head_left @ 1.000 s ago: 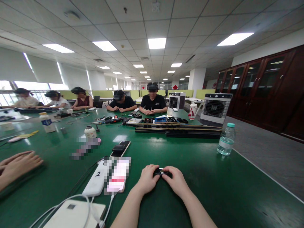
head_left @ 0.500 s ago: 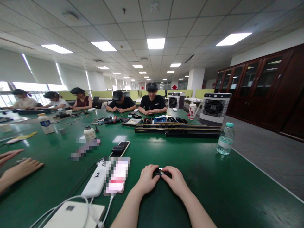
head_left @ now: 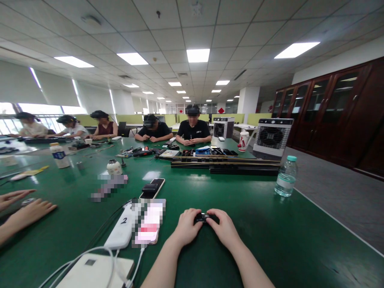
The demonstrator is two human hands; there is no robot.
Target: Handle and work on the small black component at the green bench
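Note:
Between my two hands, low over the green table (head_left: 258, 228), is a small black object (head_left: 203, 218) with a lighter patch in its middle; its exact kind is too small to make out. My left hand (head_left: 189, 225) grips its left end between thumb and fingers. On the other end, my right hand (head_left: 222, 225) has thumb and fingertips closed in the same way. The fingers cover both ends of the object. Left of my left hand lies a phone (head_left: 148, 224) with a lit, blurred screen, plugged into a white cable.
Beside the phone are a white power bank (head_left: 120, 228) marked 2, a dark phone (head_left: 157, 186) and a white box (head_left: 96, 270) with cables. A water bottle (head_left: 286, 176) stands at right. Black rails (head_left: 240, 170) and tools lie beyond. A co-worker's hands (head_left: 33, 210) are at left.
The view has shifted very slightly. My hands stay in place around the black object, with the right fingers moved a little. The co-worker's hands at left have shifted slightly.

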